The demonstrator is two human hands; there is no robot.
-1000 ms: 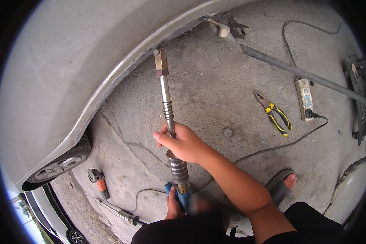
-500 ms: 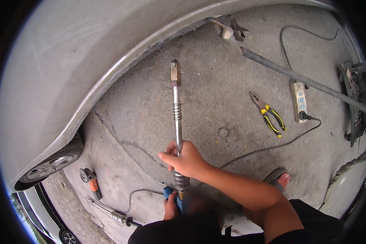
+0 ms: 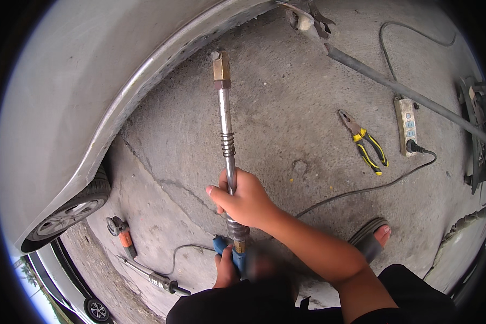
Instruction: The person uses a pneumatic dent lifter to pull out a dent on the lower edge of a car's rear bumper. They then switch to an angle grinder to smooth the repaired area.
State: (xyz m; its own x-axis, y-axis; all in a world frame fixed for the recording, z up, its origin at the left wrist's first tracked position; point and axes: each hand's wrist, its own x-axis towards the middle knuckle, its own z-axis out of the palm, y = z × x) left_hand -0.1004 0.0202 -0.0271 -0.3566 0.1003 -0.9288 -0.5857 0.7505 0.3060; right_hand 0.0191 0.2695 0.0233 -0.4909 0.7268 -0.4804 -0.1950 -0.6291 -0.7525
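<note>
A slide hammer (image 3: 226, 110) points away from me, its metal rod carrying a coil spring and a squared brass-coloured tip with a bolt. My right hand (image 3: 244, 198) is closed around the rod, just above the dark ribbed weight (image 3: 237, 231). At the near end, my left hand (image 3: 224, 269) grips the blue handle (image 3: 220, 245); part of that grip is hidden by my dark clothing and a blurred patch. The tip stands close to the lower edge of a silver car body (image 3: 81, 81), with a small gap showing between them.
On the concrete lie yellow-and-black pliers (image 3: 363, 141), a power strip (image 3: 406, 127) with a plugged-in cord, and a long grey bar (image 3: 383, 81). An orange angle grinder (image 3: 125, 237) and a second slide hammer (image 3: 157, 279) are at the left, near the car wheel (image 3: 70, 213).
The slide hammer's tip has moved forward and slightly left, nearer the car body. Both hands keep their hold, the right one shifting a little forward with the rod. The view has shifted slightly.
</note>
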